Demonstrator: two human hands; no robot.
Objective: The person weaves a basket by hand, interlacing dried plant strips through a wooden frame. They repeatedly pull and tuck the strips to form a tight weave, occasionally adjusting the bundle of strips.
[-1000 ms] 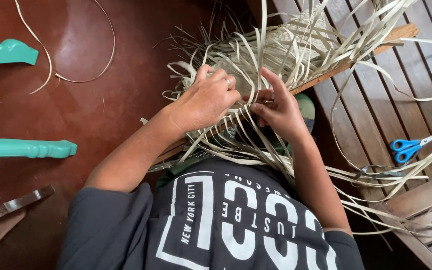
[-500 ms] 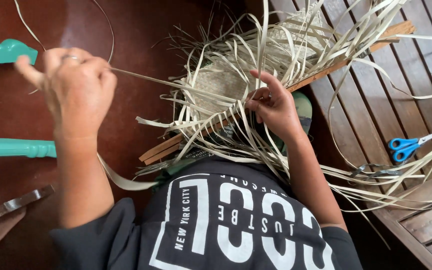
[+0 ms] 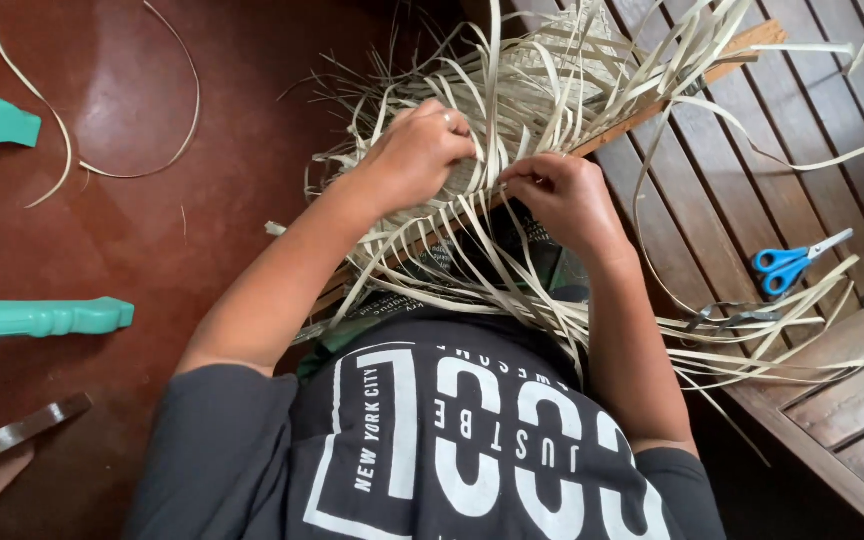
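Both hands are down in the weave now. Your left hand (image 3: 420,150) lies curled over the strips, fingers pressed together on the work, and your right hand (image 3: 562,195) pinches a single strip (image 3: 512,215) just beside it, fingertips closed on it. Right under them runs a wooden slat (image 3: 642,115), slanting off to the upper right, and the mat (image 3: 542,90) lies over your lap, reaching onto the bench (image 3: 752,190).

How far along? By my read, only partway: a tight woven patch (image 3: 577,40) shows at the far end, past the slat, but most of what's around your hands is loose ends, fanning out every way and trailing off to your right. Plenty left to lace in and trim.

Further right, blue scissors (image 3: 787,265) lie on the bench, well apart from your hands. Off to your left, a stray strip (image 3: 167,150) curls on the red floor (image 3: 152,250) beside turquoise furniture legs (image 3: 42,318).
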